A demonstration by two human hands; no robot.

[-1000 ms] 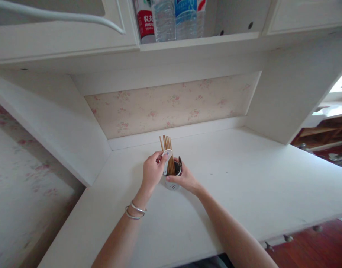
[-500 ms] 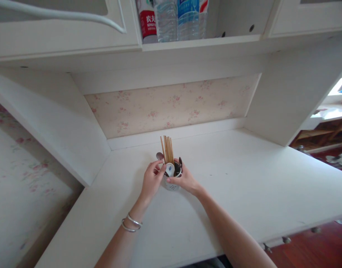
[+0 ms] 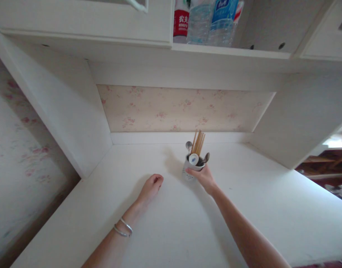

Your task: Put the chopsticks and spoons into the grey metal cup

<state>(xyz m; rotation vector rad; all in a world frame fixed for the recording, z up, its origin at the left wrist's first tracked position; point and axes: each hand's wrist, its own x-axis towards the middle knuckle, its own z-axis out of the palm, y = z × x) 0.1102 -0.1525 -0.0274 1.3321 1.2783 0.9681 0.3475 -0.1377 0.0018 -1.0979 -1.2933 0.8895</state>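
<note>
A small white perforated utensil holder (image 3: 189, 172) stands on the white desk (image 3: 187, 223). It holds several wooden chopsticks (image 3: 198, 142), a white ceramic spoon (image 3: 193, 159) and metal spoons (image 3: 189, 146). My right hand (image 3: 203, 176) is wrapped round the holder's right side. My left hand (image 3: 150, 188) rests on the desk to the holder's left, fingers curled under, with nothing visible in it. Two silver bangles (image 3: 122, 227) circle my left wrist.
A floral backboard (image 3: 182, 109) closes the desk's rear; white side panels stand left and right. A shelf above carries plastic water bottles (image 3: 210, 18) and a red-labelled bottle (image 3: 181, 20). Dark red floor and wooden furniture show at the far right.
My left hand has let go of the white spoon, left it in the holder, and dropped to the desk. The view has shifted left; my right hand stays on the holder.
</note>
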